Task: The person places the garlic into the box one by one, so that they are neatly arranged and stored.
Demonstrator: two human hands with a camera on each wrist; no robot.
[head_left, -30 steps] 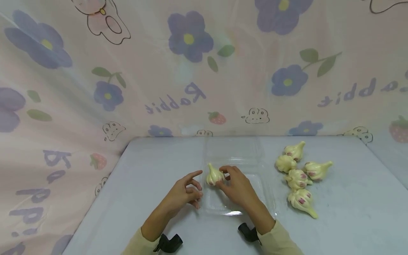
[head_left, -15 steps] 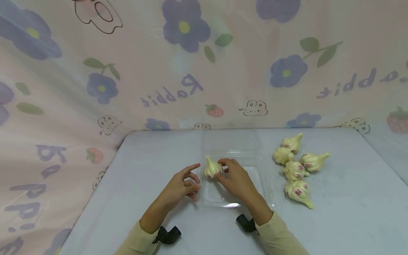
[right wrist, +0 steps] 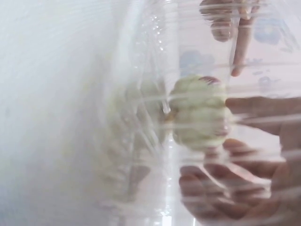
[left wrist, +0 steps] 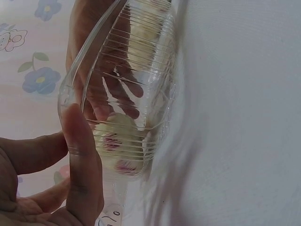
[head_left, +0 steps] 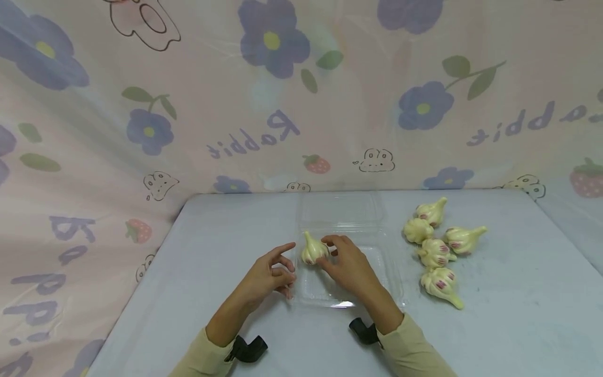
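A pale garlic bulb [head_left: 314, 250] with purple patches stands stem-up inside the left part of a clear plastic clamshell box [head_left: 325, 298]. The right hand [head_left: 350, 264] reaches in over the box, its thumb and index fingertips against the bulb's right side; the right wrist view shows this garlic bulb [right wrist: 200, 113] between the fingertips through the clear wall. Just outside the box's left wall is the left hand [head_left: 268, 275], index finger extended and other fingers loosely bent. In the left wrist view, a fingertip of the left hand [left wrist: 82, 155] touches the clear box [left wrist: 155, 89] near its rim.
Several more garlic bulbs [head_left: 435, 253] lie in a cluster right of the box. The box's lid [head_left: 341, 209] lies folded back toward the far edge of the white table [head_left: 226, 230]. A printed curtain [head_left: 198, 94] hangs behind and at the left.
Over the first half second the whole head view shifts slightly upward in the frame. Both hands and the garlic bulb keep their places relative to the box.
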